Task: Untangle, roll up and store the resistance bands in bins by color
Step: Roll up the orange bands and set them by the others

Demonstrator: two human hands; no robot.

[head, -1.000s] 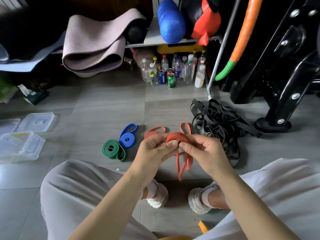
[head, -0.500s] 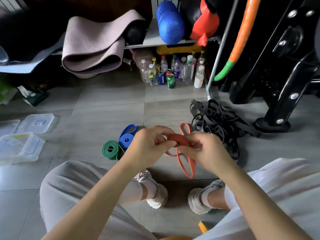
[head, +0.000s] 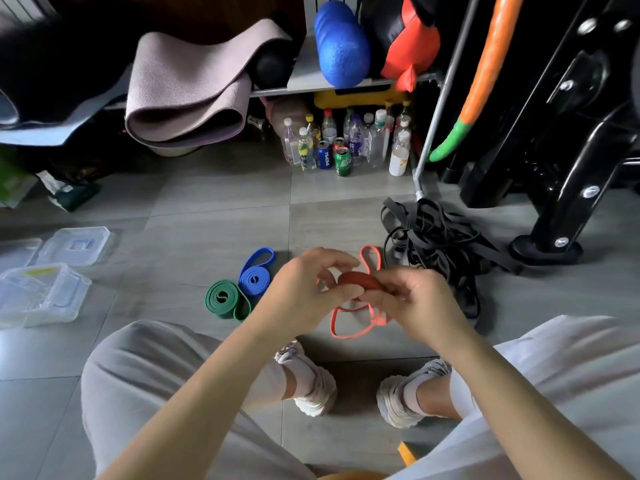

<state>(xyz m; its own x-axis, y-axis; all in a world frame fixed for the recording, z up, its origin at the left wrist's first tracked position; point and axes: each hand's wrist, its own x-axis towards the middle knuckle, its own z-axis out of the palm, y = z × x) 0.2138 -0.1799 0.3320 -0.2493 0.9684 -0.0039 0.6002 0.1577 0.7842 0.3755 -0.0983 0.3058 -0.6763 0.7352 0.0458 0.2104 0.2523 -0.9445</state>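
- The hands meet low over the floor (head: pixel 207 230), in front of the person's knees. The left hand (head: pixel 308 289) and the right hand (head: pixel 412 299) both close on the red band (head: pixel 360 280), each pinching its wound part between thumb and curled fingertips.
- The red band is only partly rolled. A compact coil sits between the two hands, and a loose loop trails below them onto the floor. Another red loop shows just beyond the hands, probably the same band, though I cannot tell for sure.
- Close to the left of the left hand, the green band (head: pixel 223 299) and the blue band (head: pixel 254 280) lie on the floor as finished rolls. They touch each other, and each has a short end sticking out.
- Beyond the right hand and off to its right, the black bands (head: pixel 446 244) lie in a tangled heap that looks untouched.
- Well to the left of the left hand stands a clear bin (head: pixel 41 292), with a loose lid (head: pixel 74 245) just behind it. No colour shows inside, so no band seems to be stored yet.
- In my judgement the task is a little short of halfway:
  - Two bands are rolled and a third is being rolled.
  - The black heap is yet to be untangled and rolled.
  - None of the bands has been sorted into a bin by color.
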